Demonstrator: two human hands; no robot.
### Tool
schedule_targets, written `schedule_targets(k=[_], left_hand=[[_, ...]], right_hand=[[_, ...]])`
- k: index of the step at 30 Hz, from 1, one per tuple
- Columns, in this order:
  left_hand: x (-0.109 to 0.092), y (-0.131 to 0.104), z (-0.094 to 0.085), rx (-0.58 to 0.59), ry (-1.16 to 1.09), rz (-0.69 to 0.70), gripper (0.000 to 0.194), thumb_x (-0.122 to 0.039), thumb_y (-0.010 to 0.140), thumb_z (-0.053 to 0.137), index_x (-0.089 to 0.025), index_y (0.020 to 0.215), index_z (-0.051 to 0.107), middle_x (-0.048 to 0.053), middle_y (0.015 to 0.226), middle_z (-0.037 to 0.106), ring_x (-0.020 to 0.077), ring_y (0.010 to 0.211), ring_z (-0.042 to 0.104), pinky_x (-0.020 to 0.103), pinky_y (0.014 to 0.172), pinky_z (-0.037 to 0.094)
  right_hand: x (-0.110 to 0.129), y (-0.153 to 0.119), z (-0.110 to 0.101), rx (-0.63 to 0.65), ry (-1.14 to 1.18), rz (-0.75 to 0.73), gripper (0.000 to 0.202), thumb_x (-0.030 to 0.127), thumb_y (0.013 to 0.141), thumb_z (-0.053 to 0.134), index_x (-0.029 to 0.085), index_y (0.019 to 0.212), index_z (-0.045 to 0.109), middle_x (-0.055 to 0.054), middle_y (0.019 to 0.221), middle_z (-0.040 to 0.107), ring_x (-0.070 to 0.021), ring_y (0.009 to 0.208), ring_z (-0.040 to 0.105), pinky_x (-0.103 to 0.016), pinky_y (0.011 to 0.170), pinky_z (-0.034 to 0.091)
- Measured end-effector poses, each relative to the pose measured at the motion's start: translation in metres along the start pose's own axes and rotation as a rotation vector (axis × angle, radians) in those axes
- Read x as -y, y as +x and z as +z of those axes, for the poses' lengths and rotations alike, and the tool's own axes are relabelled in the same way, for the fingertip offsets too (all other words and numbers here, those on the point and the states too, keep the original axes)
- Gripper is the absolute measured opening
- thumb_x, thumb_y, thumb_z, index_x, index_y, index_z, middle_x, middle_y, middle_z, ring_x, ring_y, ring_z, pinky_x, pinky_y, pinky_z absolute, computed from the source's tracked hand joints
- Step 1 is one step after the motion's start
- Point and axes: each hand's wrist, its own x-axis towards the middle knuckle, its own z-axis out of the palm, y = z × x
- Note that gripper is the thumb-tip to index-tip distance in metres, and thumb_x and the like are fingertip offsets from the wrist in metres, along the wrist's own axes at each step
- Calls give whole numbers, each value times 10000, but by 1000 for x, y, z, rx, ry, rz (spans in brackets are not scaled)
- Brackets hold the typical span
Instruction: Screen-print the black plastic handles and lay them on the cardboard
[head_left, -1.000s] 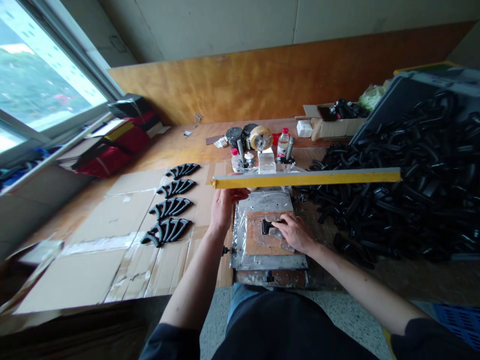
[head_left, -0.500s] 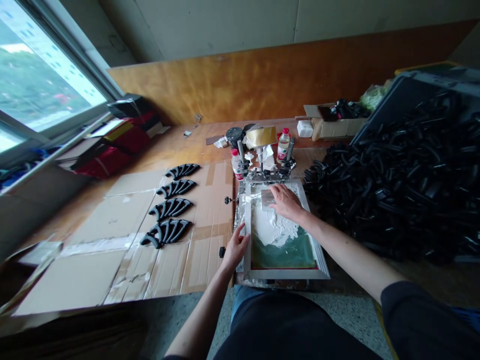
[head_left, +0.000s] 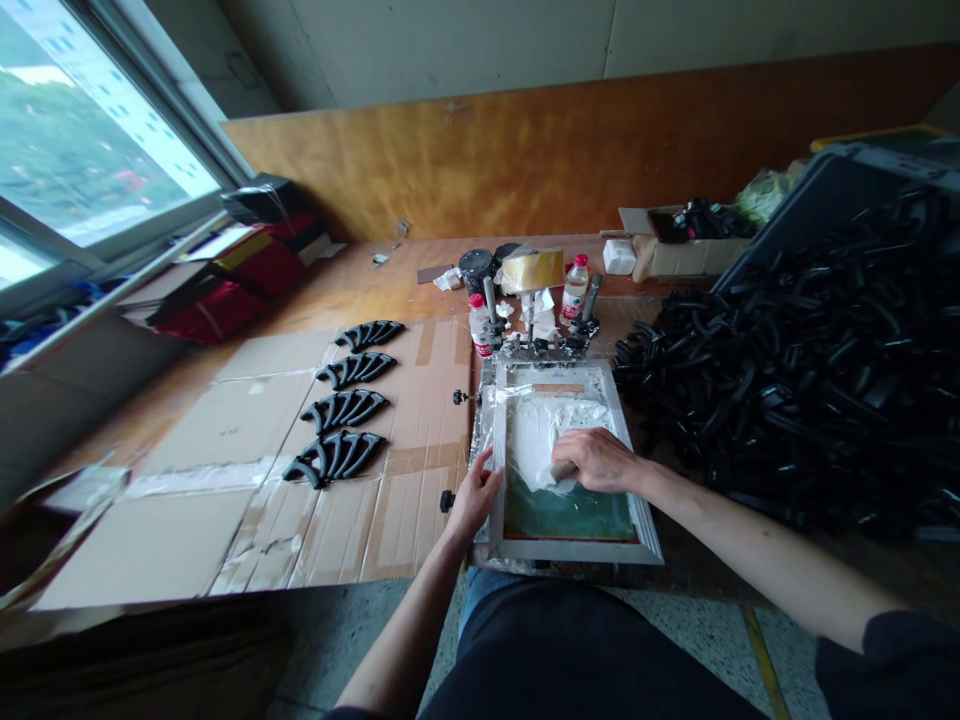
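Observation:
A silk-screen frame (head_left: 652, 540) with metal rails lies flat on the table in front of me. White paste (head_left: 531, 440) is spread over the upper part of its green mesh (head_left: 562, 515). My right hand (head_left: 604, 460) is closed over the paste, gripping a scraper (head_left: 561, 470) that is mostly hidden under the fingers. At the frame's left rail, my left hand (head_left: 478, 492) grips the edge with thumb and fingers. Behind the frame stands a metal clamp (head_left: 536, 347) that meets its far rail.
Several black curved parts (head_left: 345, 457) lie in a column on cardboard (head_left: 420, 490) at left. A large heap of black parts (head_left: 787, 400) borders the frame at right. Two red-capped bottles (head_left: 575, 288) flank the clamp. Black knobs (head_left: 447, 501) jut out left of the frame.
My right hand has moved from the far end of the mesh toward me and slightly right, smoothing the ridged white paste. My left hand stays at the left rail.

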Motion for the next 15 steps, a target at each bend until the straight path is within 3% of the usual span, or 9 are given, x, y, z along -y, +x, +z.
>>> schedule_targets(k=[4, 7, 11, 15], left_hand=[[-5, -3, -1, 26, -52, 3, 678, -550, 809, 559, -184, 1373, 474, -30, 687, 534, 109, 577, 468, 215, 534, 353], [-7, -5, 1, 19, -68, -4, 681, -556, 811, 557, -187, 1376, 465, -34, 688, 528, 101, 567, 457, 212, 532, 347], [-14, -7, 0, 17, -61, -3, 687, -563, 808, 560, -190, 1376, 458, -45, 662, 510, 100, 559, 449, 209, 524, 338], [-41, -18, -13, 31, -118, 11, 698, -603, 800, 557, -214, 1372, 468, -37, 667, 545, 103, 539, 458, 211, 511, 346]], right_hand=[[2, -1, 17, -144, -34, 17, 271, 30, 783, 505, 201, 906, 676, -43, 926, 685, -180, 847, 595, -268, 711, 428], [7, -13, 23, -109, 14, -39, 282, 43, 788, 522, 208, 955, 678, -41, 956, 689, -173, 849, 611, -262, 728, 443], [4, 8, 5, -124, 40, 105, 165, 176, 830, 609, 243, 965, 676, 2, 859, 685, -161, 814, 625, -241, 701, 441], [-25, 51, -29, -290, 32, 287, 453, 289, 803, 694, 313, 1242, 584, 0, 1083, 686, -178, 901, 632, -261, 740, 459]])
